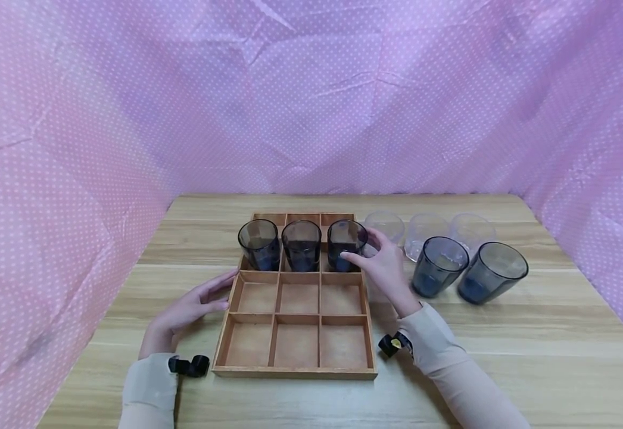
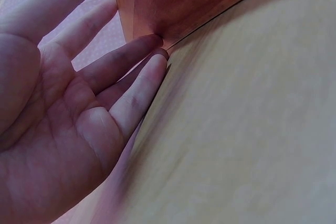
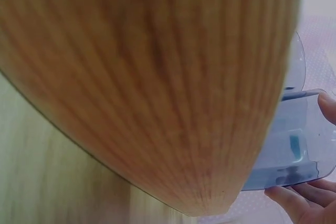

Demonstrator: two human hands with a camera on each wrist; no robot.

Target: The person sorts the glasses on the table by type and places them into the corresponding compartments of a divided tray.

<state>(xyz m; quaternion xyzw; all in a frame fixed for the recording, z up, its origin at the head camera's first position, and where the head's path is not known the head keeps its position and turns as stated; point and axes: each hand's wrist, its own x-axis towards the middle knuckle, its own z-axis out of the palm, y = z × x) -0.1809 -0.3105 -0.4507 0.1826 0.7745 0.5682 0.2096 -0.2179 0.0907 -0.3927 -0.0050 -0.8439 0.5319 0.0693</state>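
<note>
A wooden divided tray point(image 1: 295, 374) lies on the table. Three smoky dark glasses stand upright side by side in one row of its compartments: a left one point(image 1: 259, 244), a middle one point(image 1: 301, 245) and a right one point(image 1: 345, 241). My right hand point(image 1: 388, 268) grips the right glass, thumb on its near side and fingers round its right side; the right wrist view shows this glass point(image 3: 294, 145) between thumb and fingers. At the tray's left side, my left hand point(image 1: 193, 304) has its fingers extended; in the left wrist view the fingertips point(image 2: 157, 61) touch the tray's outer wall point(image 2: 178, 3).
Right of the tray stand two more dark glasses, one nearer point(image 1: 439, 268) and one farther right point(image 1: 491, 274). Behind them are three clear glasses: one point(image 1: 386, 223) by the tray, a middle one point(image 1: 424, 232) and a right one point(image 1: 472, 226). Pink dotted cloth point(image 1: 311, 119) surrounds the table.
</note>
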